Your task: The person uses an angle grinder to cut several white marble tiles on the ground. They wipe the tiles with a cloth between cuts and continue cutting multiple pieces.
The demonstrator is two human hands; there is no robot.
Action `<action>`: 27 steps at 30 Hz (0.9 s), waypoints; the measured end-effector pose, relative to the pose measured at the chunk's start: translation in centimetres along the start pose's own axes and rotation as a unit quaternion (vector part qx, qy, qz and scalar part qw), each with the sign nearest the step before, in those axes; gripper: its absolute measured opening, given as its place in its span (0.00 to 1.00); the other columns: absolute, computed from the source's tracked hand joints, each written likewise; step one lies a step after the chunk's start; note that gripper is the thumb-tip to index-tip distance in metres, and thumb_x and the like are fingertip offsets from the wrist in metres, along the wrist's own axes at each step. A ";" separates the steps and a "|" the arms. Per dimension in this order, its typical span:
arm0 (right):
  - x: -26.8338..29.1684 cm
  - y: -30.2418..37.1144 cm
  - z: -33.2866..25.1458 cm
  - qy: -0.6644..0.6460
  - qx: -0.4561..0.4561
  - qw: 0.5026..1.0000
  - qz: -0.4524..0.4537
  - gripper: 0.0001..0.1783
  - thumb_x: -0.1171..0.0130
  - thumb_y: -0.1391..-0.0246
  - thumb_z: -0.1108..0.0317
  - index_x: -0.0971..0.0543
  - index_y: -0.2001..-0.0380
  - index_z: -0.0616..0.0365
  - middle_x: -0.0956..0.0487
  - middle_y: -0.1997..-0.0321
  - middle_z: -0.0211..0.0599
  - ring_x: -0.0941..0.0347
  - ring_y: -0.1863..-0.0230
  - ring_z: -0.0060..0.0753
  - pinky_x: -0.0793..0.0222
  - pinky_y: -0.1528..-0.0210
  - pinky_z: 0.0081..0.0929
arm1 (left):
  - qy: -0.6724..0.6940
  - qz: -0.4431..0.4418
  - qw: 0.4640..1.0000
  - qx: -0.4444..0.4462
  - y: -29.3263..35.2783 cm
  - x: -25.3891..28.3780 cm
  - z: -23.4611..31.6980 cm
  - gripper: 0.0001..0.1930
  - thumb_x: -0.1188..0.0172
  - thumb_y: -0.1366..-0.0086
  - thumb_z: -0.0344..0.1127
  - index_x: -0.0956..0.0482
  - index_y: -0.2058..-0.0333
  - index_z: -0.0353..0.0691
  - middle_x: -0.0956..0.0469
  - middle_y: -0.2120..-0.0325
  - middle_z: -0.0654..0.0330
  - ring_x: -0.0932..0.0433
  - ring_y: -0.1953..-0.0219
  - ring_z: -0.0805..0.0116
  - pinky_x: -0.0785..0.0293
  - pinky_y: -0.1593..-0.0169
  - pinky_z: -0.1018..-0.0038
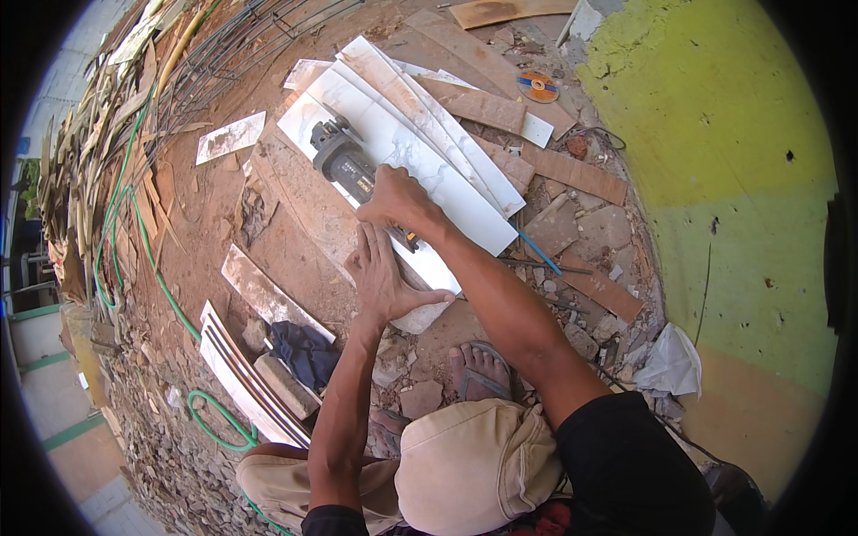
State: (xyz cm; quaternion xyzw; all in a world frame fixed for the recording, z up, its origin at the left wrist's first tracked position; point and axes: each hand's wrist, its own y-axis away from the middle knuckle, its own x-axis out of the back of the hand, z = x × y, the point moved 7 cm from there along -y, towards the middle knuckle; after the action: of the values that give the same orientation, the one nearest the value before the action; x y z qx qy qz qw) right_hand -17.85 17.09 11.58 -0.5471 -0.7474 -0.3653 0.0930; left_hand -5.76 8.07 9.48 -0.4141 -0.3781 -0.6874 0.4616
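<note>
My right hand [399,198] is closed around the body of a dark angle grinder [347,168]. The grinder lies along the left side of a white marbled tile [478,223], its disc end pointing to the upper left. Close below, my left hand [384,279] is spread with the thumb stretched out to the right, at the tile's near left edge. Whether the left palm presses on the tile cannot be seen. More long white tiles [429,125] lie fanned under and beside this one.
Broken brown tile strips [576,174] and an orange disc [537,87] lie to the right, near a yellow-green wall [733,134]. At left are stacked tile strips [234,375], a dark cloth [304,353], a green hose [156,268] and a wood pile [76,170].
</note>
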 end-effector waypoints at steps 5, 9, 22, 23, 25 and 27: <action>-0.1 0.1 -0.1 0.011 -0.030 0.999 -0.037 0.34 0.30 0.61 0.64 0.23 0.50 0.72 0.18 0.50 0.66 0.18 0.47 0.61 0.20 0.44 0.43 | 0.001 -0.002 1.000 0.001 0.0 0.2 0.0 0.91 0.30 0.79 0.87 0.58 0.29 0.20 0.57 0.27 0.26 0.60 0.23 0.34 0.55 0.32 0.40; 0.1 0.5 -0.4 0.008 -0.031 0.999 -0.034 0.34 0.30 0.61 0.64 0.23 0.50 0.73 0.19 0.50 0.66 0.18 0.47 0.61 0.20 0.45 0.43 | -0.007 0.000 1.000 0.002 0.0 0.0 -0.2 0.91 0.30 0.80 0.87 0.57 0.29 0.20 0.57 0.27 0.26 0.59 0.23 0.34 0.55 0.32 0.41; 0.0 0.6 0.4 -0.013 -0.010 1.000 -0.019 0.36 0.31 0.65 0.63 0.23 0.52 0.79 0.20 0.52 0.75 0.18 0.50 0.67 0.19 0.50 0.46 | -0.008 -0.002 1.000 -0.001 -0.1 0.0 -0.3 0.91 0.31 0.81 0.88 0.58 0.28 0.23 0.55 0.27 0.30 0.59 0.23 0.35 0.54 0.32 0.44; 0.0 0.7 0.3 -0.013 -0.010 1.000 -0.016 0.36 0.32 0.65 0.63 0.23 0.52 0.79 0.19 0.52 0.75 0.18 0.50 0.67 0.19 0.50 0.46 | -0.006 0.001 1.000 -0.003 -0.1 0.0 -0.2 0.91 0.31 0.80 0.88 0.58 0.28 0.23 0.55 0.27 0.30 0.58 0.23 0.35 0.54 0.32 0.44; 0.1 0.8 0.3 -0.011 -0.009 1.000 -0.010 0.36 0.32 0.65 0.63 0.23 0.52 0.79 0.19 0.52 0.74 0.18 0.49 0.67 0.19 0.49 0.46 | -0.002 0.007 1.000 -0.005 -0.1 0.0 -0.2 0.91 0.30 0.80 0.88 0.58 0.28 0.24 0.55 0.27 0.30 0.58 0.23 0.35 0.54 0.32 0.44; 0.2 0.9 0.3 -0.005 -0.008 1.000 -0.002 0.37 0.32 0.65 0.63 0.23 0.51 0.79 0.20 0.51 0.75 0.18 0.49 0.68 0.19 0.49 0.46 | -0.002 0.000 1.000 -0.003 -0.1 0.1 0.0 0.90 0.30 0.80 0.88 0.57 0.28 0.24 0.54 0.27 0.29 0.58 0.23 0.35 0.54 0.32 0.44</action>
State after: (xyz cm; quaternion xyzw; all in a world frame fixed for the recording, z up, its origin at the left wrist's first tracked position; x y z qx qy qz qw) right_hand -17.11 17.55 11.89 -0.5481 -0.7461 -0.3687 0.0836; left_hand -5.91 8.02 9.58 -0.4173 -0.3770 -0.6875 0.4595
